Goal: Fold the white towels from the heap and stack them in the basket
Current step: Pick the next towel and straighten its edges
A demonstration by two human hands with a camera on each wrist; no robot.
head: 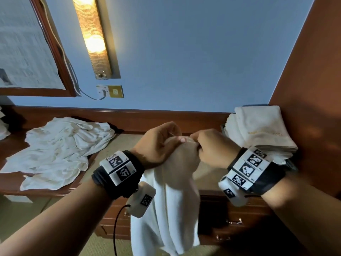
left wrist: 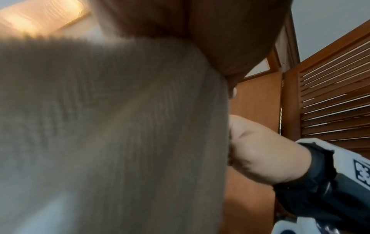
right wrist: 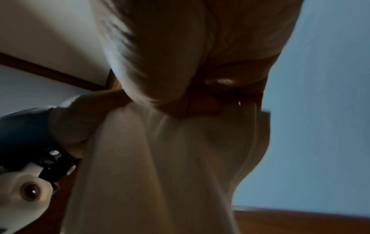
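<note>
The left hand (head: pixel 158 143) and right hand (head: pixel 212 146) meet in front of the chest, each with fingers curled and pinching the top edge of one white towel (head: pixel 169 206), which hangs down between the forearms. Both wrists wear black bands with white blocks printed in black-and-white square codes. To the right, folded towels (head: pixel 258 130) sit stacked against a wooden panel; the top one carries faint gold lettering, too small to read. The heap (head: pixel 59 148) lies crumpled on the tabletop (head: pixel 11 183) to the left.

A wooden dresser (head: pixel 129 118) carries a rumpled towel heap (head: pixel 55 150).
</note>
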